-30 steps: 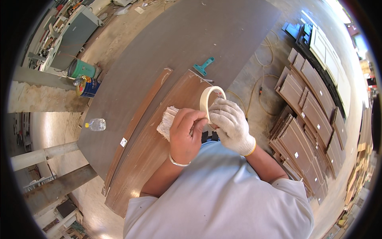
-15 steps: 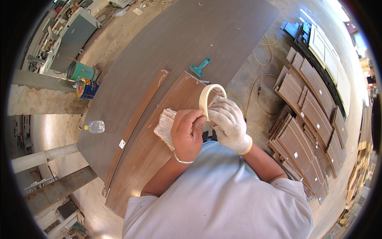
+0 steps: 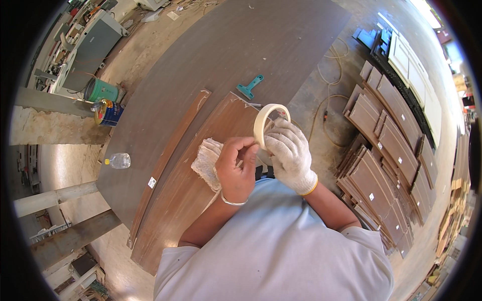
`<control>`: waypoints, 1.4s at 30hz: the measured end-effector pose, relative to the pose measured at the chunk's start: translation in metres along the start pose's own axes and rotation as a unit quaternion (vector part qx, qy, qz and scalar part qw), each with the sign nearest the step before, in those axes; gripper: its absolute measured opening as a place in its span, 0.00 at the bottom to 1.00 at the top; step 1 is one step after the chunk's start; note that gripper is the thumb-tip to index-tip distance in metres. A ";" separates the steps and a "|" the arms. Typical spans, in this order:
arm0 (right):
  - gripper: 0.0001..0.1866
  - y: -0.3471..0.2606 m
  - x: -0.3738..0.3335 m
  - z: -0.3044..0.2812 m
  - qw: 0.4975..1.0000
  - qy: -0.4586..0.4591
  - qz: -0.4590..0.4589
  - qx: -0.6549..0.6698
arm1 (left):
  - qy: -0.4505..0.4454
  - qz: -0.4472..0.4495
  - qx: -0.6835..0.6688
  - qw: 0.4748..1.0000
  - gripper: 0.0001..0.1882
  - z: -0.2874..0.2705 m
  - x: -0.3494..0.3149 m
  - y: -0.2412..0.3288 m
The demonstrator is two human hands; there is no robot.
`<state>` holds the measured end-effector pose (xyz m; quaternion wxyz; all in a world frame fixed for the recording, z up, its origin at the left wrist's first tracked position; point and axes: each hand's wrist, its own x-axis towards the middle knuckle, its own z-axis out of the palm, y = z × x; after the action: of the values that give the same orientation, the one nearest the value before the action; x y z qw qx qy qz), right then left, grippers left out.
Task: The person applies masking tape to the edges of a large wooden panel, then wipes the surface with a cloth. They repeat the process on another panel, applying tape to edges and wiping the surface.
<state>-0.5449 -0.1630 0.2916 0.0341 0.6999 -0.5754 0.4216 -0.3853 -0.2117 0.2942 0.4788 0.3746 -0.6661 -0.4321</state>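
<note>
My right hand [image 3: 290,155], in a white knitted glove, grips a roll of cream masking tape [image 3: 260,125] and holds it upright over the near end of the work surface. My bare left hand [image 3: 236,168] is closed in a pinch at the roll's near left edge; the fingers hide what part of the tape they hold. Beside the left wrist a crumpled white cloth [image 3: 205,159] lies on a brown wood-grain panel [image 3: 188,200]. Beyond the roll, a teal scraper [image 3: 249,88] rests by the panel's far end.
Left of the panel lies a narrow brown strip [image 3: 168,155] on the large dark board [image 3: 211,55]. A clear bottle [image 3: 119,160] lies near the board's left edge. A green bucket [image 3: 103,90] and blue can [image 3: 109,113] stand farther left. Stacked brown panels [image 3: 374,175] and a hose [image 3: 326,100] are right.
The tape roll has shifted slightly right along with my gloved right hand. My left fingers stay pinched at its edge. The surroundings have slid slightly left in view.
</note>
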 end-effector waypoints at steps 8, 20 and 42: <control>0.20 0.004 0.002 -0.004 0.999 -0.025 -0.026 -0.005 | -0.065 0.096 0.119 0.986 0.08 -0.013 0.019 0.002; 0.20 0.004 0.003 0.002 0.997 -0.076 -0.012 -0.029 | -0.134 0.097 0.214 0.963 0.08 -0.022 0.036 -0.007; 0.25 -0.011 0.001 0.001 0.776 -0.270 0.413 0.393 | -0.146 -0.198 -0.113 0.963 0.02 -0.052 0.035 -0.029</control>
<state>-0.5358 -0.1610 0.2966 -0.5779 0.4330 -0.5787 0.3791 -0.3415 -0.2649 0.2874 0.3209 0.3756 -0.5882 -0.6403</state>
